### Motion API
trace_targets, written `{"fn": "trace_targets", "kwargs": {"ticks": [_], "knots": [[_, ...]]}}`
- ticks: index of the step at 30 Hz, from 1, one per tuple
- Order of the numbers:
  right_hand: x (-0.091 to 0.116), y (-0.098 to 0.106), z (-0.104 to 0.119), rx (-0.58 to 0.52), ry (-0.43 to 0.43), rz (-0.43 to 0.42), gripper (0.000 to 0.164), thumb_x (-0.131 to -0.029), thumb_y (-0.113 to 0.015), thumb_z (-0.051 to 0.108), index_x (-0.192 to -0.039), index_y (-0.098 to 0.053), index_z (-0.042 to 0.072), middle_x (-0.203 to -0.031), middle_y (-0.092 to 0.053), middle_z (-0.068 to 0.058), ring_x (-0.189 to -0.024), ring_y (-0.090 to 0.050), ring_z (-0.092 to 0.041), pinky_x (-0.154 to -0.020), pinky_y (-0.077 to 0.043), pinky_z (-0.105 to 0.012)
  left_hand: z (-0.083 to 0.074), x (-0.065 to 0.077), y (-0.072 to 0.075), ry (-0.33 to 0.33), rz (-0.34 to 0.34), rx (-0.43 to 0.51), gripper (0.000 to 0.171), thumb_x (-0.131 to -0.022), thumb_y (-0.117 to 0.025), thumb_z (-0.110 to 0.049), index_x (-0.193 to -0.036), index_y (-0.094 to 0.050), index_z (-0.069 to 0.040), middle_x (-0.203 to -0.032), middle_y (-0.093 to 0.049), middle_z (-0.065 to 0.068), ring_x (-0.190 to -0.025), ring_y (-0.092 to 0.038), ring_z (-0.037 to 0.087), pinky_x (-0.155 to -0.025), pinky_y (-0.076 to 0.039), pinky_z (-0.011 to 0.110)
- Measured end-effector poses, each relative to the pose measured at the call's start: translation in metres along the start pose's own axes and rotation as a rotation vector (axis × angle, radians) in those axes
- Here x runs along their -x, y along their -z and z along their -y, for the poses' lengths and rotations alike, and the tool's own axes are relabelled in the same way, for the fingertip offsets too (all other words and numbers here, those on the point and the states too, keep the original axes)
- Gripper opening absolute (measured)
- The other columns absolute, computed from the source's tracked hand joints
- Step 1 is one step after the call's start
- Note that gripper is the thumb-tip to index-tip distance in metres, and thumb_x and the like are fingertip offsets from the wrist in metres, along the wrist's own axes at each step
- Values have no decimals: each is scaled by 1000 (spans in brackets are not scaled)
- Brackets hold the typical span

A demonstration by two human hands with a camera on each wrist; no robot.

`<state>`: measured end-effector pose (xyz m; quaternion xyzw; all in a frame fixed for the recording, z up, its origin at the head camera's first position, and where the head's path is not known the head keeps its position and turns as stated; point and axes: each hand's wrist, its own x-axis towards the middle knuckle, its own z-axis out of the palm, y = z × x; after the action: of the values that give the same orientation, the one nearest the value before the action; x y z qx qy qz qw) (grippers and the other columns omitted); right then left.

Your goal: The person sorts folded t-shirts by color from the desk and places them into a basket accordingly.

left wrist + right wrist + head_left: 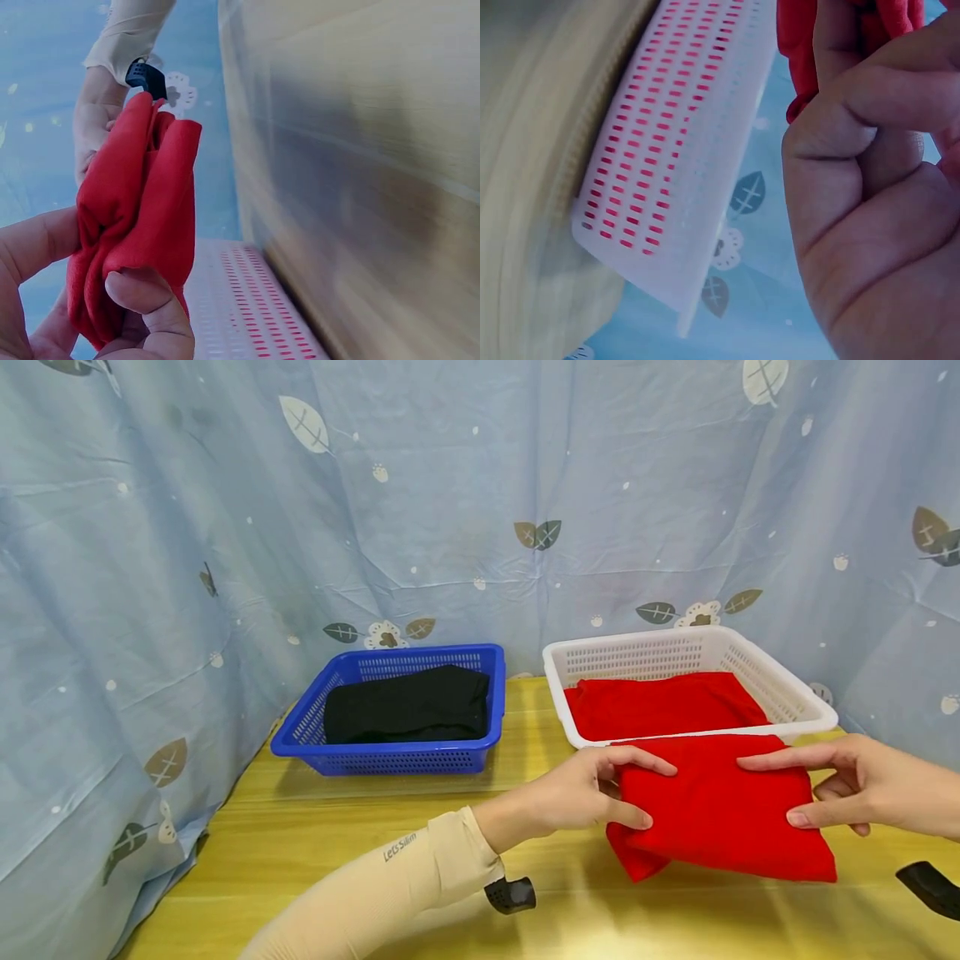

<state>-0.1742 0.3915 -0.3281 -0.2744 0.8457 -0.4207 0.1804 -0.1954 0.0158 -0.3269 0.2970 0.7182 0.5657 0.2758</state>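
A folded red cloth, perhaps a garment, hangs above the table just in front of the white basket. My left hand pinches its left side between thumb and fingers; the left wrist view shows the folded layers of the red cloth edge-on in that grip. On the opposite side my right hand holds the cloth, thumb and index finger on its face and the other fingers curled behind. In the right wrist view the right hand covers most of the cloth.
The white basket at the back right contains another red cloth. Further left stands a blue basket with folded black cloth inside. Both rest on a yellow wood-grain table. A light blue patterned curtain hangs behind and at the sides.
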Motion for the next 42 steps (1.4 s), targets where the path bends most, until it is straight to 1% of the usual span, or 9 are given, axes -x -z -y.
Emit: {"fn": "trace_targets", "kwargs": {"ticks": [6, 9, 13, 19, 28, 32, 35, 39, 42], "knots": [[0, 9, 7, 83, 30, -76, 70, -100, -71, -2, -153, -58, 42, -54, -36, -16, -45, -39, -24, -47, -44, -33, -13, -2, 5, -32, -31, -56, 52, -92, -80, 1, -137, -72, -23, -106, -70, -9, -85, -67, 7, -75, -59, 22], [-4, 13, 14, 118, -16, -127, 69, -100, -72, 1, -150, -59, 47, -57, -30, -14, -46, -40, -24, -47, -42, -33, -18, -6, 10, -38, -48, -65, 52, -92, -80, 1, -137, -72, -24, -108, -70, -9, -88, -67, 7, -76, -61, 24], [-13, 20, 24, 169, -117, -196, 64, -101, -74, 10, -145, -60, 54, -60, -30, -11, -50, -43, -23, -50, -40, -35, -22, -14, 18, -39, -75, -51, 52, -93, -78, 2, -138, -72, -24, -107, -71, -5, -89, -67, 9, -71, -61, 25], [-31, 34, 29, 186, -129, -262, 57, -100, -75, 12, -146, -62, 43, -62, -35, -7, -53, -45, -23, -52, -42, -36, -27, -33, 31, -23, -129, -32, 51, -93, -78, 3, -136, -73, -23, -104, -72, 1, -91, -69, 12, -69, -61, 26], [-61, 59, 23, 185, -160, -258, 58, -102, -76, 21, -157, -56, 22, -73, -59, 0, -62, -50, -27, -60, -44, -37, -32, -69, 57, 5, -204, -79, 47, -94, -75, 2, -134, -73, -22, -102, -68, 5, -86, -60, 15, -67, -50, 29], [-74, 71, 18, 161, -192, -242, 60, -103, -74, 24, -158, -53, 19, -97, -73, 6, -68, -55, -27, -63, -47, -37, -31, -87, 63, 20, -251, -81, 48, -93, -75, 5, -135, -73, -19, -102, -67, 6, -87, -59, 15, -67, -50, 27], [-84, 79, 14, 148, -228, -231, 62, -103, -73, 29, -160, -51, 18, -95, -69, 9, -68, -53, -23, -65, -47, -37, -29, -98, 64, 31, -292, -105, 50, -91, -76, 6, -135, -73, -18, -100, -65, 5, -84, -57, 14, -65, -50, 24], [-98, 87, 8, 123, -268, -208, 67, -103, -74, 31, -162, -48, 14, -71, -46, 5, -60, -44, -18, -65, -45, -36, -26, -110, 64, 51, -333, -120, 48, -91, -76, 6, -135, -73, -15, -102, -64, 3, -85, -57, 13, -68, -52, 24], [-106, 91, 2, 102, -290, -185, 69, -102, -74, 30, -163, -47, 12, -67, -39, 6, -58, -40, -13, -64, -44, -33, -22, -117, 62, 76, -356, -131, 46, -93, -75, 5, -134, -73, -15, -109, -65, 2, -86, -59, 14, -70, -54, 24]]}}
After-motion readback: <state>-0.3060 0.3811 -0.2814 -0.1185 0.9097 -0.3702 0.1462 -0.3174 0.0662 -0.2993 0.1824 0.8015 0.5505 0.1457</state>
